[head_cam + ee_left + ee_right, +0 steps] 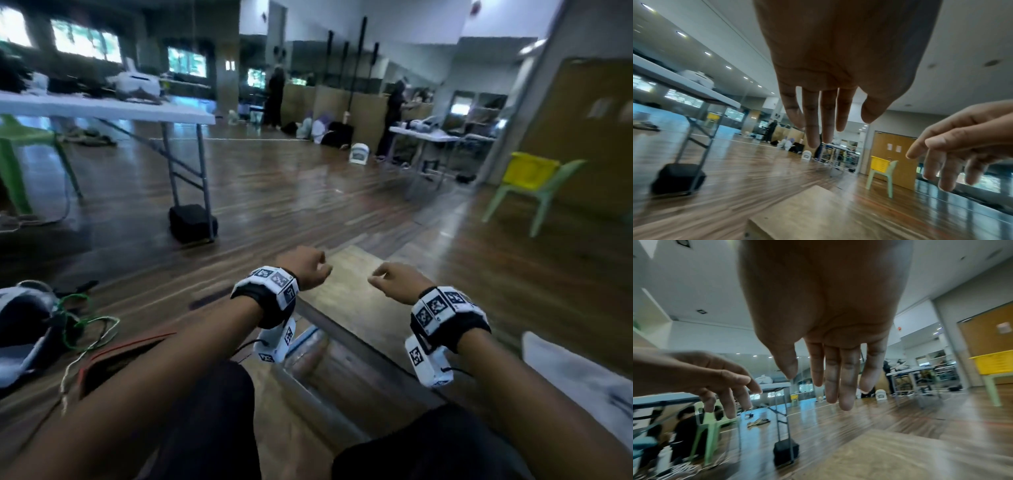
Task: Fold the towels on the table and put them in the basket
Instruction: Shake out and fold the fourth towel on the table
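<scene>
I see left hand and right hand raised over the wooden surface, near each other, fingers relaxed and spread, holding nothing; white towel at 4 o'clock; yellow basket on green chair at 2 o'clock.

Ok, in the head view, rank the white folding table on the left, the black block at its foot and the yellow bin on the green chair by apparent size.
1. White folding table, by far the largest.
2. Black block.
3. Yellow bin, looking only slightly smaller; it stands farther from the camera, so its true size against the block is unsure.
</scene>
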`<state>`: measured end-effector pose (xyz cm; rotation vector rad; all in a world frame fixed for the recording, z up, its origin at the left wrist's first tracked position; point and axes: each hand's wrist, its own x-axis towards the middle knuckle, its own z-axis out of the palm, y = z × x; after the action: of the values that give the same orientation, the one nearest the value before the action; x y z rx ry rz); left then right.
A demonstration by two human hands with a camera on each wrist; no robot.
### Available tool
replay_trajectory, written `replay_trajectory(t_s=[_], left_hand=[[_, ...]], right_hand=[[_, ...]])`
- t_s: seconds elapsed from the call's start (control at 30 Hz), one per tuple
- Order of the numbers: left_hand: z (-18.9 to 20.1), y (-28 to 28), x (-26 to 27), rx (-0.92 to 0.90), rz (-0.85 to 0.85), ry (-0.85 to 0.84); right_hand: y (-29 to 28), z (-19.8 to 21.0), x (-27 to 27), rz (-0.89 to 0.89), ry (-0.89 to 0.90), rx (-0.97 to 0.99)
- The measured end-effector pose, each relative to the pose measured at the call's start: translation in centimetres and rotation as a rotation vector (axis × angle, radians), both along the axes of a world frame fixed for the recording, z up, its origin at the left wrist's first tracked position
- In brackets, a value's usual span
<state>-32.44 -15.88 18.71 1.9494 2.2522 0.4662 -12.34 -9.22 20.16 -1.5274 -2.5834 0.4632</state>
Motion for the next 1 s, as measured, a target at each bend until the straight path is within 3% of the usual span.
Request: replay_trajectory(t_s=[0.17, 0.57, 0.73, 1.0], left_hand=[[-0.3, 2.8, 8.0, 0.040, -0.233, -0.013], [-1.7, 3.0, 25.9, -0.029, -0.640, 0.009], [-4.3, 4.5, 30.6, -0.074, -0.753, -0.032], [-11.6, 8.6, 34.8, -0.177, -0.807, -0.058]], right_hand=[[-1.8, -0.3, 8.9, -0.178, 0.062, -0.006], [-9.1, -1.9, 27.4, -0.616, 0.047, -0.038], [-9.3, -4.0, 32.0, -0.731, 0.008, -0.078], [-6.2, -10.6, 35.5, -0.754, -0.024, -0.171]])
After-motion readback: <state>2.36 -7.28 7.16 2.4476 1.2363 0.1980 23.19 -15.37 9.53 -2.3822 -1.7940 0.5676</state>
